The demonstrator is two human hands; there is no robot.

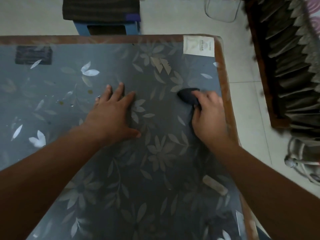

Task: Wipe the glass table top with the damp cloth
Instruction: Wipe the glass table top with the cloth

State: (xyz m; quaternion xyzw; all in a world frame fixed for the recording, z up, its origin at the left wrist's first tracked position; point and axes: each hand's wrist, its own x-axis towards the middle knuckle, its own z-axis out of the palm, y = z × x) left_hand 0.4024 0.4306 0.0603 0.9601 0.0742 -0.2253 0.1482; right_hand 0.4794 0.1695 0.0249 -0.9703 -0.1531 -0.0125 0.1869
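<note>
The glass table top (72, 94) shows a grey leaf-patterned sheet beneath it and has a brown wooden rim. My right hand (208, 116) grips a dark bunched cloth (187, 97) and holds it down on the glass near the table's right edge. My left hand (114, 111) lies flat on the glass with fingers spread, to the left of the cloth. Small brownish spots and specks (90, 91) mark the glass left of my left hand.
A white paper label (198, 45) lies under the glass at the far right corner. A blue stool (81, 29) with a dark cushion stands beyond the far edge. At right, a dark fringed rug (292, 70) and sandals (301, 158) lie on the tiled floor.
</note>
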